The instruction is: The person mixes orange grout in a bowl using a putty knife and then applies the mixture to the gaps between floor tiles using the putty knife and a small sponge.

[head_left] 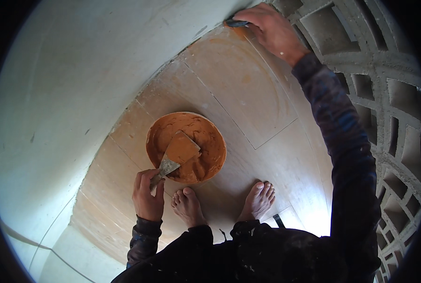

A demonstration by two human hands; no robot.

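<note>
My left hand is closed around the handle of a putty knife. Its wide blade, loaded with orange paste, tilts over a round bucket on the floor. Thick orange paste fills much of the bucket and coats its inside. My right hand reaches far out to the corner where wall and floor meet. It grips a dark, flat tool, whose exact kind is partly hidden by the fingers. A smear of orange paste shows on the floor beside that tool.
A pale smooth wall rises on the left. Along the right runs a grey openwork block wall. Large beige tiles cover the floor, with faint orange smudges. My bare feet stand just short of the bucket.
</note>
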